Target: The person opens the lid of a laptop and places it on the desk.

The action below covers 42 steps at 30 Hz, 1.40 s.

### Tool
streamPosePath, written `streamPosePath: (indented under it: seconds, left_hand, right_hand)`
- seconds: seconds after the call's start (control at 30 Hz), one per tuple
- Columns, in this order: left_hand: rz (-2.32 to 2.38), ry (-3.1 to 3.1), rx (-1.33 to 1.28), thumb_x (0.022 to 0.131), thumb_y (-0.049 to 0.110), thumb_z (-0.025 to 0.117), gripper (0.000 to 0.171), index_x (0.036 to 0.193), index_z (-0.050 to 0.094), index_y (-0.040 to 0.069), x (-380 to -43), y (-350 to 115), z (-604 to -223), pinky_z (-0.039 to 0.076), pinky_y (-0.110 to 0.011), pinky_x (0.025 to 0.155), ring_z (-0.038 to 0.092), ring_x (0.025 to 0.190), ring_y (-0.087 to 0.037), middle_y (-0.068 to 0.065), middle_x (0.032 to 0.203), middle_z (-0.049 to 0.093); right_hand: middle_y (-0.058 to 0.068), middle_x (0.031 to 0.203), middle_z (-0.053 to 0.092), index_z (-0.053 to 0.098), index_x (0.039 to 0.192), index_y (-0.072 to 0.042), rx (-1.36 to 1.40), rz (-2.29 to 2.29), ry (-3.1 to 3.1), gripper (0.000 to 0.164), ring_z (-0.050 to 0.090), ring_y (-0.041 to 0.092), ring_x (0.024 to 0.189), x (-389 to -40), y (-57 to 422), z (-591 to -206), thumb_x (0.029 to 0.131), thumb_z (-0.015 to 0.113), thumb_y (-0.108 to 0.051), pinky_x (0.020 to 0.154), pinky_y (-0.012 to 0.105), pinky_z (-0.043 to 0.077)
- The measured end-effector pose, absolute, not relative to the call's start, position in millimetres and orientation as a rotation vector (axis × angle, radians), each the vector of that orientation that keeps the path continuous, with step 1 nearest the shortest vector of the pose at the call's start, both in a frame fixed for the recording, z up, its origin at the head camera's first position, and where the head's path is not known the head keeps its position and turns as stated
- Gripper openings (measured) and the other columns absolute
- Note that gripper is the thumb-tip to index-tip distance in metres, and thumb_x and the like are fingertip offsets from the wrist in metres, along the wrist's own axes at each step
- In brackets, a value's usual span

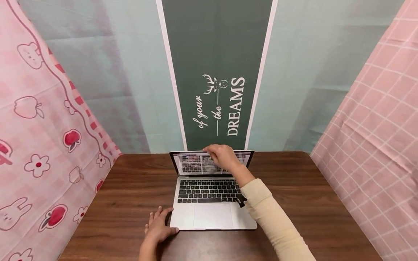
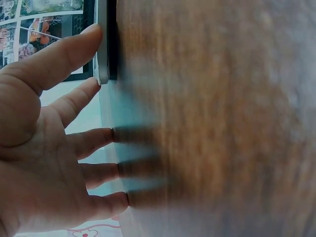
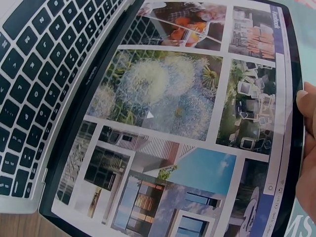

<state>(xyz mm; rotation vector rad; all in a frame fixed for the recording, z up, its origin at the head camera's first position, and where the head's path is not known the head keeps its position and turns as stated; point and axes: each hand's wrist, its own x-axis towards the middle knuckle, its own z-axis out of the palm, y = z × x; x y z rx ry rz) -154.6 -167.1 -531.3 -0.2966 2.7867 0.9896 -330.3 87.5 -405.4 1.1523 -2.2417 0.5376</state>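
Note:
A silver laptop [image 1: 183, 219] stands unfolded on the table, its black keyboard facing me and its lit screen [image 3: 163, 113] showing a grid of photos. At the top edge of that screen is my right hand [image 1: 223, 156], pinching the rim between thumb and fingers; only part of this hand [image 3: 307, 148] enters the right wrist view. My left hand [image 1: 158, 224] is at the laptop's front left corner. In the left wrist view the left hand [image 2: 44, 128] has its fingers spread, thumb and index finger touching the laptop's edge, the other fingertips on the tabletop.
The brown wooden table [image 1: 130, 192] carries the laptop near its middle. Behind it hangs a grey-green curtain [image 1: 215, 43] with white lettering. Pink patterned cloth [image 1: 39, 123] hangs on the left, and pink checked cloth [image 1: 375, 127] on the right.

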Motion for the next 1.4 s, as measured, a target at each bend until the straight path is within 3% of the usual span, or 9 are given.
streamPosePath:
  seconds: [0.33, 0.53, 0.7, 1.4]
  left_hand:
    - [1.007, 2.796, -0.277, 0.06, 0.022, 0.084, 0.073, 0.127, 0.055, 0.015, -156.3, -169.7, -529.8, 0.012, -0.073, 0.092, 0.012, 0.129, -0.054, -0.029, 0.143, 0.026]
    - [1.001, 2.791, -0.275, 0.06, 0.023, 0.084, 0.074, 0.128, 0.054, 0.015, -157.5, -169.0, -530.5, 0.012, -0.073, 0.092, 0.012, 0.129, -0.054, -0.029, 0.143, 0.026]
    - [0.987, 2.796, -0.283, 0.06, 0.023, 0.084, 0.073, 0.127, 0.055, 0.015, -155.5, -170.2, -531.0, 0.013, -0.073, 0.092, 0.012, 0.128, -0.054, -0.029, 0.143, 0.026]
    - [0.971, 2.798, -0.279, 0.061, 0.025, 0.084, 0.073, 0.128, 0.055, 0.016, -150.6, -169.0, -532.2, 0.013, -0.073, 0.092, 0.013, 0.129, -0.054, -0.029, 0.143, 0.026]
  right_hand:
    - [0.003, 0.095, 0.069, 0.07, 0.102, -0.01, 1.067, 0.619, -2.394, 0.021, 0.043, 0.006, 0.048, -338.6, 84.5, -394.9, 0.091, 0.054, -0.001, 0.052, 0.026, 0.038]
    - [0.002, 0.092, 0.069, 0.07, 0.1, -0.009, 1.025, 0.647, -2.427, 0.015, 0.057, 0.01, 0.059, -343.4, 88.8, -398.1, 0.092, 0.058, -0.008, 0.06, 0.029, 0.047]
    - [0.005, 0.088, 0.068, 0.068, 0.096, -0.004, 1.15, 0.612, -2.307, 0.01, 0.064, 0.015, 0.072, -340.9, 95.4, -404.3, 0.088, 0.063, -0.006, 0.067, 0.031, 0.052]
    - [0.005, 0.086, 0.069, 0.069, 0.095, -0.005, 0.993, 0.635, -2.27, 0.012, 0.061, 0.015, 0.065, -315.4, 149.7, -415.1, 0.085, 0.068, -0.01, 0.057, 0.034, 0.049]
